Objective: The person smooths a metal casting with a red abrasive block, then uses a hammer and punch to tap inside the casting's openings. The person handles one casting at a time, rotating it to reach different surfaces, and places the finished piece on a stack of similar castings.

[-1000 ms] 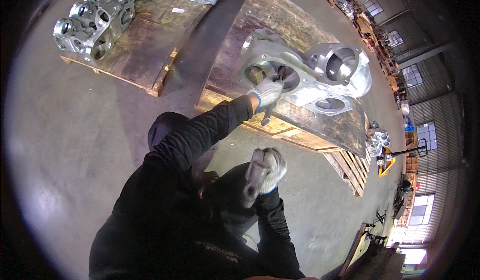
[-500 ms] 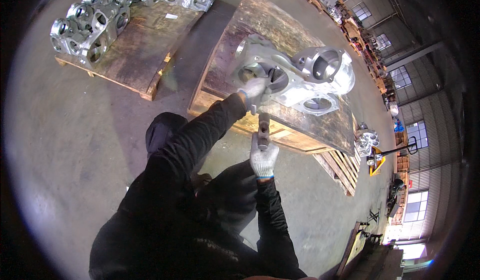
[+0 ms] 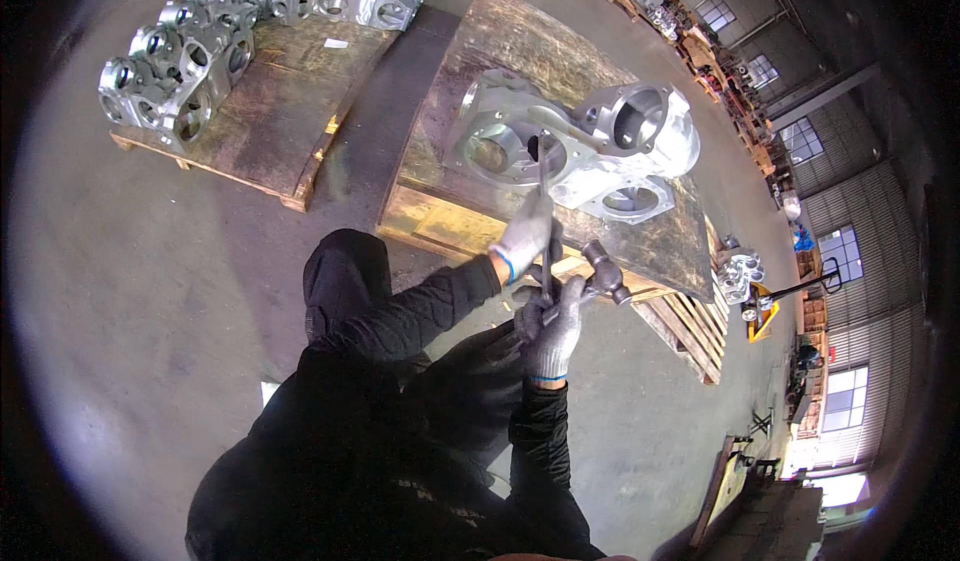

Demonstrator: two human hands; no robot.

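A large silver metal casting with several round openings lies on a wood-topped crate. Just in front of it my left hand, in a whitish glove, is closed around a slim metal rod, perhaps a chisel. The rod's far end reaches up to a round opening of the casting; I cannot tell whether it touches. Closer to me, my gloved right hand is wrapped round the handle of a hammer. The dark hammer head points to the right, beside the crate's front edge. The rod's near end is close to my right fingers.
The wooden crate stands before my knees. A pallet to the far left bears several similar castings. On the right are a slatted pallet, more castings and a yellow pallet jack.
My left hand has drawn back from the casting toward me, bringing the rod along. The hammer has tipped over to the right, and my right hand has turned and shifted slightly right.
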